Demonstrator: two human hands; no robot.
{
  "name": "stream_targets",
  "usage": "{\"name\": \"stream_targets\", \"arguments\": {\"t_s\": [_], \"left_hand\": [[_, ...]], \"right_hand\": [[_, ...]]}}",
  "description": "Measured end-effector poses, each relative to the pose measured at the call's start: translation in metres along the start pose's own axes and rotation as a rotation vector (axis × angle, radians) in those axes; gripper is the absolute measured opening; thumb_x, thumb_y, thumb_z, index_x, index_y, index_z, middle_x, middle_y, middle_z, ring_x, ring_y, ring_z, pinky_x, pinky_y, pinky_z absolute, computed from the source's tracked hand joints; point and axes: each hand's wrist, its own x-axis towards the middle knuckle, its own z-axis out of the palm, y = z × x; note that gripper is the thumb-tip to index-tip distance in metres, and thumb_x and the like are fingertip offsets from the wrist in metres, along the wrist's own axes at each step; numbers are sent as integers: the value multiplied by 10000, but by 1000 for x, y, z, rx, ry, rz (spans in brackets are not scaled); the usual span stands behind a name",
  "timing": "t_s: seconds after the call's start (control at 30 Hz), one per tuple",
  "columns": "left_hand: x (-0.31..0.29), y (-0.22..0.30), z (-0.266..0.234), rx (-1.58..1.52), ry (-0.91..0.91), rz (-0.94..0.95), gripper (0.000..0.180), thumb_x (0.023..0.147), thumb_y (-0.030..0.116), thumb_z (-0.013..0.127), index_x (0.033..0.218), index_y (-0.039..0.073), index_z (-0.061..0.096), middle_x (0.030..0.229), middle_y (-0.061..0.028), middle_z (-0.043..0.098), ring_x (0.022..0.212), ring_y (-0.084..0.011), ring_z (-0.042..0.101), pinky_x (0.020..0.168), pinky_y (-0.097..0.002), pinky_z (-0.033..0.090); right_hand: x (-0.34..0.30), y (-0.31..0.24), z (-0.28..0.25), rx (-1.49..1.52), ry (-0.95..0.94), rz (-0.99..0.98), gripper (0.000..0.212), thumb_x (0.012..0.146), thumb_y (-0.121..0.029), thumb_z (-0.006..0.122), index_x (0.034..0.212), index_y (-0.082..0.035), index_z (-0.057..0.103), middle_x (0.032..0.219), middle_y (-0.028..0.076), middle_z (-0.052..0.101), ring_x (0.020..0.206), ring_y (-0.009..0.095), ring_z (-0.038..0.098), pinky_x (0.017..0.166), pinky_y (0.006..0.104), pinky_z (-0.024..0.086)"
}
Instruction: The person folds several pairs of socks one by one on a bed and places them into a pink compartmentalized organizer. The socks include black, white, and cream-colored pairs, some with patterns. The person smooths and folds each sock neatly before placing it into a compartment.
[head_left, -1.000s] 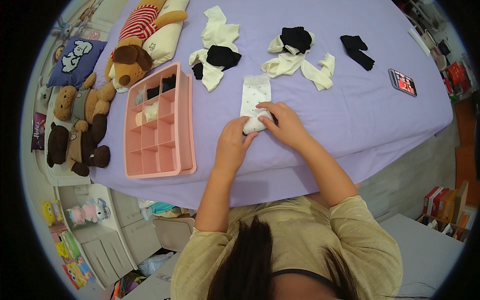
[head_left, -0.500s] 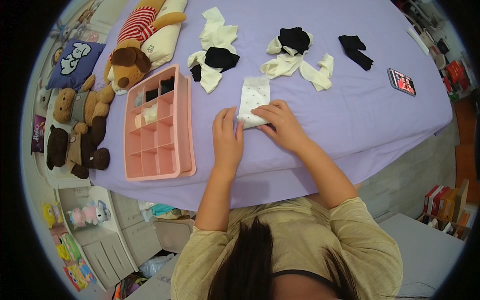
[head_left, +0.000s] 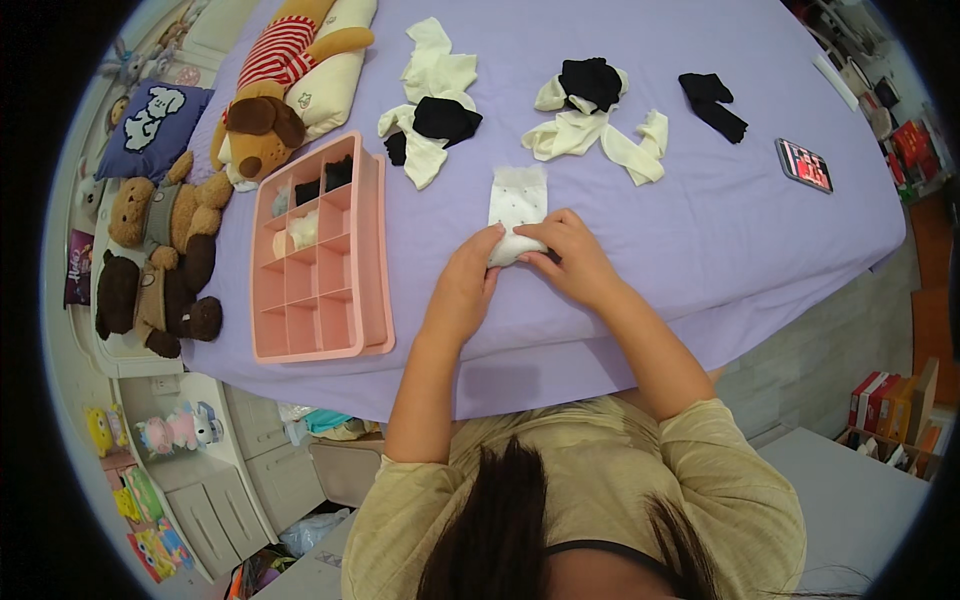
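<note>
A white sock with small dark specks and a sheer cuff lies on the bed in front of me, its near end doubled over into a thick fold. My left hand is closed on the left side of that fold. From the right, my right hand pinches the same fold between thumb and fingers. To the left stands a pink divided box; a few of its far compartments hold black, grey and cream rolled pieces, and the near ones show bare bottoms.
Beyond my hands lie loose cream and black socks in two heaps, and a black pair farther right. A phone rests near the bed's right side. Plush toys and a dog plush line the left.
The sock's near end has been folded further up, so its flat part is shorter. Both hands have shifted slightly, the left one to the right and closer to the fold.
</note>
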Motion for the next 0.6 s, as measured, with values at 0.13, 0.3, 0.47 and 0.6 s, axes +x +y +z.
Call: {"name": "stream_targets", "arguments": {"t_s": [0.13, 0.3, 0.47, 0.6], "left_hand": [[-10, 3, -2, 16, -55, 75, 516, 792, -102, 639, 1282, 31, 551, 1296, -157, 542, 1120, -343, 584, 913, -378, 504], [-20, 6, -1, 12, -56, 99, 497, 765, -97, 649, 1244, 19, 585, 1256, -161, 567, 1078, -335, 601, 900, -383, 512], [-18, 10, 3, 0, -23, 203, 460, 744, -62, 677, 1195, 8, 615, 1164, -150, 626, 1024, -319, 618, 871, -385, 523], [-18, 12, 6, -46, -32, 200, 413, 775, -45, 657, 1182, 15, 616, 1119, -153, 641, 1000, -325, 617, 857, -396, 516]], "right_hand": [[-6, -5, -7, 12, -45, 87, 308, 818, -175, 728, 1102, -66, 677, 869, 83, 655, 872, 257, 554, 763, 352, 472], [-14, -10, -13, 2, -73, 75, 273, 818, -162, 720, 1066, -56, 678, 864, 87, 656, 854, 267, 558, 767, 368, 470], [-30, -4, -13, 29, -19, 15, 263, 816, -144, 716, 1050, -36, 660, 926, 109, 647, 890, 289, 563, 788, 382, 472], [-39, -4, -16, 27, 10, -22, 314, 799, -125, 732, 1084, -29, 641, 1052, 133, 620, 959, 303, 568, 837, 378, 476]]}}
